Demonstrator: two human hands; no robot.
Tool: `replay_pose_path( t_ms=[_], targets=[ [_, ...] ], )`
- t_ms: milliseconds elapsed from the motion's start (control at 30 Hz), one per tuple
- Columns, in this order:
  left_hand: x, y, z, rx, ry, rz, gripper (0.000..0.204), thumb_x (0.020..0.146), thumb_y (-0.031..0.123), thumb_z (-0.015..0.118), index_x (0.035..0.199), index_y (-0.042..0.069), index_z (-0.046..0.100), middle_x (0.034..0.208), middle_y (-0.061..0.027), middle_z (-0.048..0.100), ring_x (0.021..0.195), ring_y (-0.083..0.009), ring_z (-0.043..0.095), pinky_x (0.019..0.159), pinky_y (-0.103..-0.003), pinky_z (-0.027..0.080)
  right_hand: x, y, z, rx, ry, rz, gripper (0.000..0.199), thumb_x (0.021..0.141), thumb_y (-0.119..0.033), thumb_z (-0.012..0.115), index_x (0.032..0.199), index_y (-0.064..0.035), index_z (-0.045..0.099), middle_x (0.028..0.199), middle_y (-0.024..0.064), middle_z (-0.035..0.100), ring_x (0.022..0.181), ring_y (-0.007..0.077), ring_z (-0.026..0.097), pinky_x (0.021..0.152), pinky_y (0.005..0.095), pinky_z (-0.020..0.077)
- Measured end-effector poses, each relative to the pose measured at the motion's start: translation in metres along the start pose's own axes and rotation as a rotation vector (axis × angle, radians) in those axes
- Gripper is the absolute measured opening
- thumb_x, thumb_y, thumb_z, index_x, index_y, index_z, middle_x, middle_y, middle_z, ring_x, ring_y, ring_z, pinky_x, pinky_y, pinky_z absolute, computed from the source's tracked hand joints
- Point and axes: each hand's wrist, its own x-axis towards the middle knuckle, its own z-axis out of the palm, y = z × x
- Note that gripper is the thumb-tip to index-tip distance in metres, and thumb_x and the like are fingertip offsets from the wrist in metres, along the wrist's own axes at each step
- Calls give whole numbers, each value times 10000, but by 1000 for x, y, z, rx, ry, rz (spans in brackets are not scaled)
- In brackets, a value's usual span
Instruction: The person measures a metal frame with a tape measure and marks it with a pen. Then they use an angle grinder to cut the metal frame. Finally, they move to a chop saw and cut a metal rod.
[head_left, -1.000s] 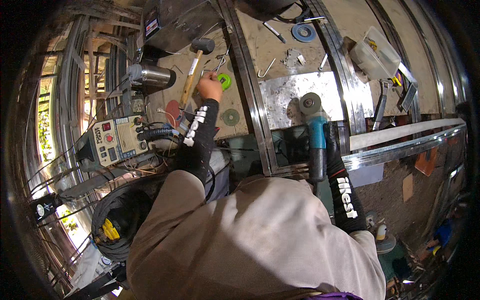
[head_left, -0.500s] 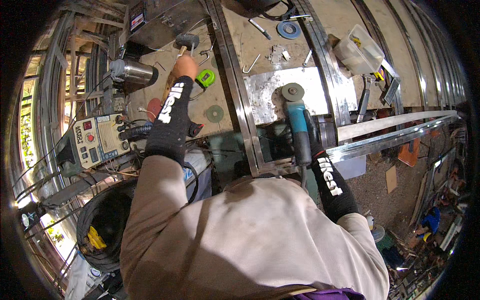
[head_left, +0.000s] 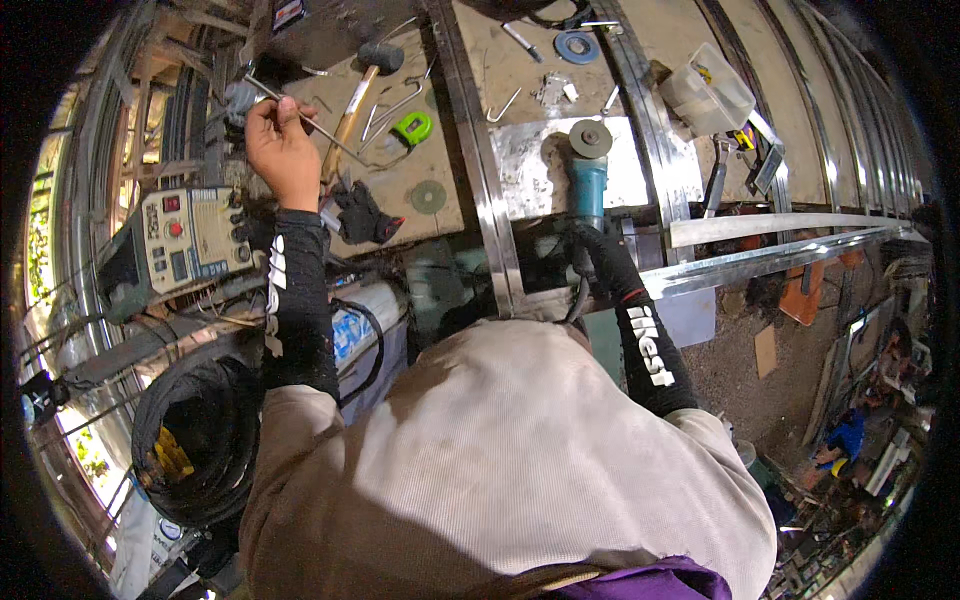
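Observation:
My bare left hand (head_left: 284, 150) is raised at the left of the bench, its fingers closed on a thin metal rod (head_left: 325, 133) that slants across them. A mallet (head_left: 352, 102) with a dark head and wooden handle lies just beyond, beside a green tape measure (head_left: 413, 127). Below the hand is a black glove (head_left: 363, 212), and a flat disc (head_left: 428, 197) lies to its right. My right hand (head_left: 598, 252), in a black glove, is wrapped round the rear of a teal angle grinder (head_left: 588, 190). The grinder's disc (head_left: 591, 139) faces up over a shiny metal sheet (head_left: 520, 165).
A welding machine (head_left: 190, 238) stands at the left. Long metal bars (head_left: 470, 130) cross the bench. A clear plastic box (head_left: 708, 90) and a hammer (head_left: 718, 175) are at the right; a blue disc (head_left: 576, 47) lies at the back. Coiled black cable (head_left: 190, 440) hangs lower left.
My left hand has moved left and nearer from beside the mallet, now with the metal rod in it. The grinder has shifted slightly away from me, and my right hand now shows behind it.

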Motion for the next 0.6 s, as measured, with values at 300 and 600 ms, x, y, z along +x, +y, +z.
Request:
replay_pose_path(
  t_ms=[300, 600],
  targets=[
    [-102, 56, -44, -123, -86, -146, 194, 1029, 190, 605, 991, 12, 539, 838, -62, 619, 725, -149, 612, 688, -295, 519, 55, -19, 6, -92, 135, -211, 471, 899, -395, 724, 1135, 9, 670, 855, 54, 711, 723, 139, 665, 625, 289, 531],
    [-161, 48, -86, -138, 15, -264, 150, 1033, 171, 597, 1004, 37, 535, 861, -54, 604, 737, -136, 590, 691, -283, 503, 74, -4, -9, -634, 359, -460, 455, 888, -419, 720, 1046, 3, 661, 849, 168, 700, 751, 275, 683, 677, 419, 528]
  ],
)
